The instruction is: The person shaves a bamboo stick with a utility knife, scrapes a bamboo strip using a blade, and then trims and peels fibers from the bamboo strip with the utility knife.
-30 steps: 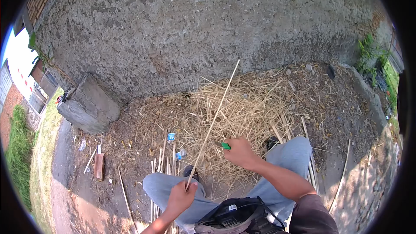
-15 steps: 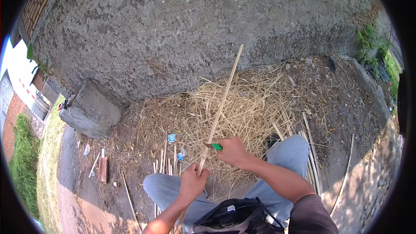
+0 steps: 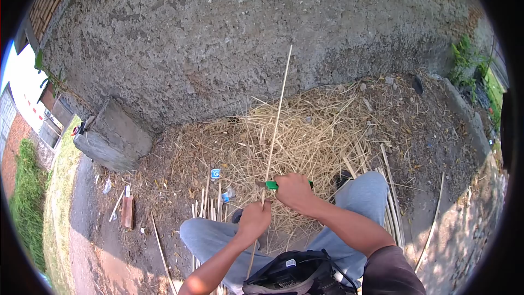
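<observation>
My left hand (image 3: 255, 218) is closed around the lower part of a long, pale bamboo strip (image 3: 278, 117). The strip leans up and away from me toward the wall, its narrow edge facing the camera, and its tail passes down between my legs. In my right hand (image 3: 293, 192) I grip a green-handled knife (image 3: 271, 185). Its short dark blade lies at the strip, just above my left hand; whether it cuts into the bamboo I cannot tell.
A heap of straw-like shavings (image 3: 295, 142) covers the ground before a rough grey wall (image 3: 245, 38). Cut strips lie by my knees (image 3: 363, 202). To the left are a concrete block (image 3: 117, 136), a reddish wood piece (image 3: 127, 211) and a blue packet (image 3: 215, 173).
The bamboo strip has turned from its flat face to its narrow edge, and its top has swung left. My left hand has shifted slightly right and up; the knife stays close to the strip.
</observation>
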Available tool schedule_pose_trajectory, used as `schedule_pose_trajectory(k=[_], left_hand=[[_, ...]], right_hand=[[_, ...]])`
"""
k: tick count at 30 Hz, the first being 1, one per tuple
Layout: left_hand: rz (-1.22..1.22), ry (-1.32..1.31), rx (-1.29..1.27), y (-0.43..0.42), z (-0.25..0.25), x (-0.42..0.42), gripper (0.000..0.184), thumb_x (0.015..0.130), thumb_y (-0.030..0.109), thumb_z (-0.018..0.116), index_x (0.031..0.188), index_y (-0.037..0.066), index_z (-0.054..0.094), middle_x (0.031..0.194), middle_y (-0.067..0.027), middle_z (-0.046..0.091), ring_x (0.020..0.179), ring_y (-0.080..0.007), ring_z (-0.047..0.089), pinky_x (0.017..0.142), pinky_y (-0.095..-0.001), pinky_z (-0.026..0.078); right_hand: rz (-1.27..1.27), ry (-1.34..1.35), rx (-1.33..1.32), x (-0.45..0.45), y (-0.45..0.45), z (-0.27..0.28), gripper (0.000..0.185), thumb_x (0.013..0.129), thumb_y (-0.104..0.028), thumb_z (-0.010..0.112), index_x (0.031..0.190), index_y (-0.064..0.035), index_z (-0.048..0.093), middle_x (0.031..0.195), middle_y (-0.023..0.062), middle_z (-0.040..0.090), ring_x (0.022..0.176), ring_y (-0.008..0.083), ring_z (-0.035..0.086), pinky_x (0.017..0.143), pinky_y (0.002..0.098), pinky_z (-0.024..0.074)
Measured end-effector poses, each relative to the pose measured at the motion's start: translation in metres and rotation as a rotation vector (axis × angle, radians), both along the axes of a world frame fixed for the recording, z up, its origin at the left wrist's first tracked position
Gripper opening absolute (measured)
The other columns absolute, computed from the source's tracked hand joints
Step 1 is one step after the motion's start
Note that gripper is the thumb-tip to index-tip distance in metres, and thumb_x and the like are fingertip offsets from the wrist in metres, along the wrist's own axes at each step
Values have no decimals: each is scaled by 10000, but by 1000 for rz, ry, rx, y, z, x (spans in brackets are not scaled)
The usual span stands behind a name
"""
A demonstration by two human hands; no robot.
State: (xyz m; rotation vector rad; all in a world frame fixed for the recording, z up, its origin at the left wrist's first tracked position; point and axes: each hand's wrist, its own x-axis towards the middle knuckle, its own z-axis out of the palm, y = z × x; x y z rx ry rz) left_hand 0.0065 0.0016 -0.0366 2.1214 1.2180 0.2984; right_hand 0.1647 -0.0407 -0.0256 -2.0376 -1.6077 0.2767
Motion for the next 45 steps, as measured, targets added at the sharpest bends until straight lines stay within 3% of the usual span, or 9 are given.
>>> schedule_pose_trajectory(k=[2,11,18,20,30,32,42,45], left_hand=[[-21,-1,46,-3,9,2,460,963,283,461,707,-76,593,623,-290,573,661,-471,603,608,-519,448],[-13,71,62,-8,29,8,346,984,266,453,893,-67,485,661,-317,591,670,-506,601,601,-558,476],[-65,80,171,-9,15,2,267,944,199,498,930,-65,467,684,-306,610,664,-487,622,611,-545,504],[-23,113,201,-10,20,1,178,884,107,529,906,-63,479,665,-306,595,661,-483,614,611,-552,492],[-71,235,167,-18,37,-9,197,922,148,501,936,-44,462,708,-291,622,685,-467,631,634,-544,509],[-81,158,186,-19,34,-14,193,900,126,494,919,-64,470,690,-319,597,673,-500,607,634,-562,492],[-178,214,126,-42,37,-50,205,857,117,535,950,-59,484,728,-300,620,695,-481,622,660,-552,502],[-204,393,25,-63,47,-74,205,837,84,539,962,-65,478,748,-313,623,717,-486,620,680,-564,503]], right_hand=[[-4,-1,-3,1,0,1,145,784,-149,552,764,-51,657,690,194,647,648,367,665,592,462,528],[-32,-16,2,5,3,-2,188,797,-192,556,760,-49,672,679,212,633,649,387,650,601,486,515],[-79,-121,40,2,11,-9,140,780,-135,552,735,-60,662,684,194,642,651,355,663,578,461,523],[-97,-145,61,4,17,-15,139,780,-130,550,729,-61,659,683,193,642,649,349,664,575,457,523],[-166,-191,27,12,34,-21,146,791,-146,565,732,-64,671,711,169,670,667,320,686,584,440,533],[-188,-187,36,13,36,-21,151,795,-144,559,730,-64,670,710,168,669,671,323,686,587,441,531],[-333,-79,-19,46,53,-49,182,831,-106,507,782,-23,661,780,205,643,744,356,647,686,479,484],[-400,-49,-49,69,54,-62,162,820,-95,540,762,-7,663,778,208,655,751,355,666,662,476,510]])
